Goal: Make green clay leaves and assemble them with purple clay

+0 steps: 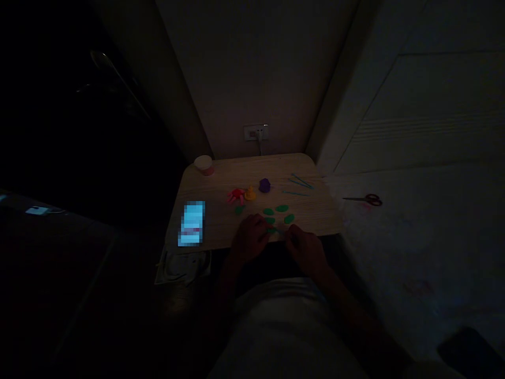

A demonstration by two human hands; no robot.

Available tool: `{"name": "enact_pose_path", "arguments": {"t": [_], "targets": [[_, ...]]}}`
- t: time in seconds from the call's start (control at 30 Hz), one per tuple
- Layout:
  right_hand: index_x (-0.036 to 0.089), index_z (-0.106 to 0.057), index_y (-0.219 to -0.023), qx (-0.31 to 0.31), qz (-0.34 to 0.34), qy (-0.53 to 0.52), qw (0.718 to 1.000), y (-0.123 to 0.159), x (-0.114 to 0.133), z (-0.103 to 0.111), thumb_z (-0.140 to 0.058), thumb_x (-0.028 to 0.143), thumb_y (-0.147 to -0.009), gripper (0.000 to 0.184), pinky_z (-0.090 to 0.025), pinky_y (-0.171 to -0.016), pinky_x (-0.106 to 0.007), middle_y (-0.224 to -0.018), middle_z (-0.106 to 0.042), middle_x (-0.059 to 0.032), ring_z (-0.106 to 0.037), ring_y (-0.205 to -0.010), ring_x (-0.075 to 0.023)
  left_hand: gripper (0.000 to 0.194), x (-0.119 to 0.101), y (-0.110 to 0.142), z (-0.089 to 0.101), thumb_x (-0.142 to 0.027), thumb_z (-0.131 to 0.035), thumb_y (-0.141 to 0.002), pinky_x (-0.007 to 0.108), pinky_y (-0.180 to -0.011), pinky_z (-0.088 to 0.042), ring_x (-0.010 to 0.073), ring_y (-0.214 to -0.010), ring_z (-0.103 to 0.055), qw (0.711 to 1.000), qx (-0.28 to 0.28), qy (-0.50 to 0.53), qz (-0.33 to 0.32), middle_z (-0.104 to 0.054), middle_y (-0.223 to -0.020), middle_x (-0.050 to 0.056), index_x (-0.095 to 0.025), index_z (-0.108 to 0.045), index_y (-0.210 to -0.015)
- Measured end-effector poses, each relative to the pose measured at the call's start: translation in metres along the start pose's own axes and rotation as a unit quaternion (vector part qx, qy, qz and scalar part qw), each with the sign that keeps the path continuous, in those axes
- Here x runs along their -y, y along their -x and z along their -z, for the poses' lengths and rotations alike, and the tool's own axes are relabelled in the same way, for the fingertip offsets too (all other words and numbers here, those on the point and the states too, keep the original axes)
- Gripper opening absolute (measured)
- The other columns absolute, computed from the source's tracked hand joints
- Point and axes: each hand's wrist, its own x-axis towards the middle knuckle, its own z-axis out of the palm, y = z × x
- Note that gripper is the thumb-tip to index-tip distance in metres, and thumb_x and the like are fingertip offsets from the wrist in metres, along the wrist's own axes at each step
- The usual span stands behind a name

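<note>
- Fingers of the right hand (307,250) are drawn together, clamped on a thin, pale tool (279,230) that points leftward.
- Left hand (250,239) lies opposite, fingertips right beside a green oval (271,230); shadow hides whether they press on it, so I cannot tell its grip.
- That oval sits between the two hands, at the tool's tip, near the table's front edge.
- Bright, pixelated rectangle (192,223) glows on the left.
- Four more green ovals (282,208), flat and leaf-shaped, lie just beyond the fingers.
- Small green lump (239,209) rests farther left.
- Red-and-pink piece (236,196), several-pronged, stands near a yellow piece (250,194) with a raised middle.
- Purple lump (264,185) looks rounded and clay-like.
- Slim, straight turquoise sticks (302,181) lie to the right.
- Round tub (204,165), pale above and pinkish below, occupies the far left corner of the wood-grained table (244,167).
</note>
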Motion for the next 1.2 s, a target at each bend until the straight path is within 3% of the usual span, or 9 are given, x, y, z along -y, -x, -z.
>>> {"name": "enact_pose_path", "arguments": {"t": [0.6, 0.87, 1.03, 1.2], "targets": [[0.023, -0.065, -0.096, 0.006, -0.025, 0.007, 1.000, -0.003, -0.008, -0.002, -0.054, 0.029, -0.097, 0.012, -0.027, -0.059, -0.028, -0.077, -0.074, -0.0041, -0.068, -0.068, -0.0208, 0.019, -0.003, -0.001, 0.002, -0.016, -0.069, -0.088, 0.042, -0.097, -0.050, 0.0259, -0.107, -0.060, 1.000, 0.002, 0.005, 0.000, -0.065, -0.108, 0.007, -0.022, -0.071, -0.105], [0.020, -0.059, -0.116, -0.026, 0.018, -0.096, 0.995, -0.006, -0.017, -0.001, -0.044, 0.033, -0.102, 0.025, -0.038, -0.064, -0.030, -0.089, -0.077, -0.0070, -0.071, -0.075, -0.0241, 0.023, -0.002, 0.002, 0.000, -0.017, -0.066, -0.087, 0.043, -0.100, -0.049, 0.0267, -0.109, -0.061, 0.999, -0.023, 0.033, 0.010, -0.067, -0.110, 0.007, -0.022, -0.063, -0.109], [0.021, -0.058, -0.112, -0.029, 0.016, -0.103, 0.994, -0.010, -0.017, -0.003, -0.041, 0.031, -0.101, 0.023, -0.039, -0.064, -0.031, -0.088, -0.075, -0.0080, -0.070, -0.076, -0.0252, 0.015, -0.002, 0.000, -0.004, -0.022, -0.067, -0.091, 0.040, -0.091, -0.052, 0.0247, -0.099, -0.061, 0.998, -0.038, 0.029, 0.040, -0.064, -0.100, 0.007, -0.021, -0.062, -0.105], [0.020, -0.058, -0.111, -0.046, 0.000, -0.105, 0.993, -0.017, -0.014, -0.006, -0.043, 0.031, -0.100, 0.021, -0.039, -0.065, -0.031, -0.088, -0.075, -0.0085, -0.070, -0.077, -0.0260, 0.016, -0.002, -0.002, -0.008, -0.026, -0.070, -0.092, 0.040, -0.095, -0.052, 0.0250, -0.104, -0.061, 0.999, -0.026, -0.012, 0.037, -0.064, -0.104, 0.006, -0.023, -0.069, -0.108]]}}
